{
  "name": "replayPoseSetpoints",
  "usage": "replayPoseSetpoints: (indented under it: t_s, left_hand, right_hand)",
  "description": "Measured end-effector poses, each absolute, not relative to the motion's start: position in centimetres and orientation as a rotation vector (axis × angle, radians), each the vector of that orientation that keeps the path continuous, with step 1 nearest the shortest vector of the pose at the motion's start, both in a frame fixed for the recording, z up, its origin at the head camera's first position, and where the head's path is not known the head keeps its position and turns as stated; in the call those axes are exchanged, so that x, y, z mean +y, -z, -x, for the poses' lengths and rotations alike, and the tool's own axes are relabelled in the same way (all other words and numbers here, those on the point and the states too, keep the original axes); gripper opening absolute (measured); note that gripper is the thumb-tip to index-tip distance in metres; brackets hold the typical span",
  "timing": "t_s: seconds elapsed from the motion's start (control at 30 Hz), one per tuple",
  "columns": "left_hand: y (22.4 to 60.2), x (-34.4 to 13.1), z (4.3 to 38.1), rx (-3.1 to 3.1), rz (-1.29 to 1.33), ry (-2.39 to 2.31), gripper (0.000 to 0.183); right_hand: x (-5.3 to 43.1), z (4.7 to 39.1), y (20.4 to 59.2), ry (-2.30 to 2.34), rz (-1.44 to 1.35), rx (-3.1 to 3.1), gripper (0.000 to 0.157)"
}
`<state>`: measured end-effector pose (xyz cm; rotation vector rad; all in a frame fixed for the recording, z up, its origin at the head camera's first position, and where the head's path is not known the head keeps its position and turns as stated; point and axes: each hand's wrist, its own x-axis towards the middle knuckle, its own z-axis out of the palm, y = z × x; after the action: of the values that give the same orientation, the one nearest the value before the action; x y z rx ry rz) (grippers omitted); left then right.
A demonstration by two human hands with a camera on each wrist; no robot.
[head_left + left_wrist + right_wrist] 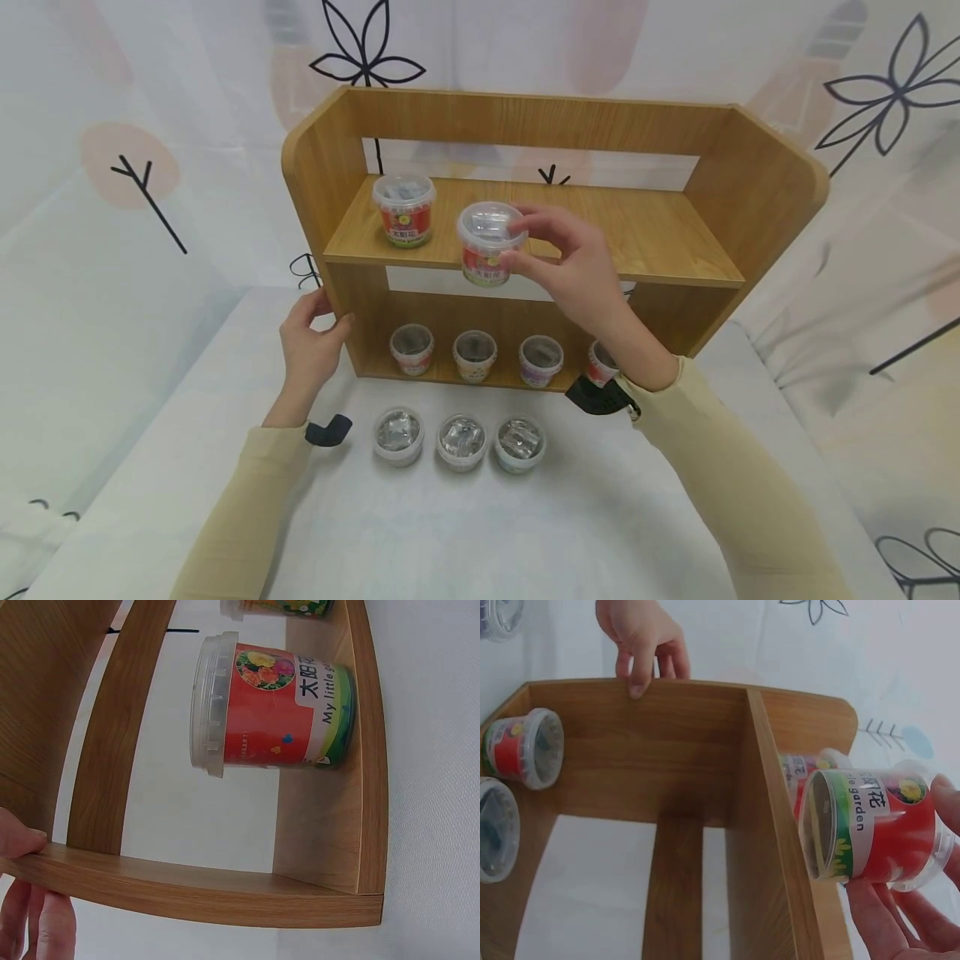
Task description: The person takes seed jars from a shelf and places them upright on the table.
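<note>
My right hand [573, 258] pinches a clear plastic cup [483, 262] with a red flower label between thumb and fingers, at the front edge of the upper shelf. In the right wrist view the held cup [885, 825] shows its clear bottom and red-green label. My left hand [311, 342] grips the left side panel of the wooden shelf [540, 121]; the left wrist view shows the thumb [19, 836] on one face and fingers on the other. A similar red-labelled cup [405, 221] stands at the left of the upper shelf.
Several lidded cups, among them a purple-labelled cup [540, 367], line the lower shelf; my right forearm partly covers the rightmost cup [600, 367]. In front, three cups stand on the white table [420, 533], the middle cup [462, 442] among them. A patterned cloth [187, 75] hangs behind.
</note>
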<state>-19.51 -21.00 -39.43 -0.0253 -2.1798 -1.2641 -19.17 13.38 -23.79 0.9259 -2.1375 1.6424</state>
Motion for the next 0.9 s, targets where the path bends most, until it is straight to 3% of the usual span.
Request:
replayPoseSetpoints:
  t_s: [0.9]
  left_hand:
    - [39.3,-21.0,19.4,-2.185,0.013,1.261,0.045]
  right_hand:
    - [17.8,14.4,27.8,-1.593,-0.887,-2.212,0.031]
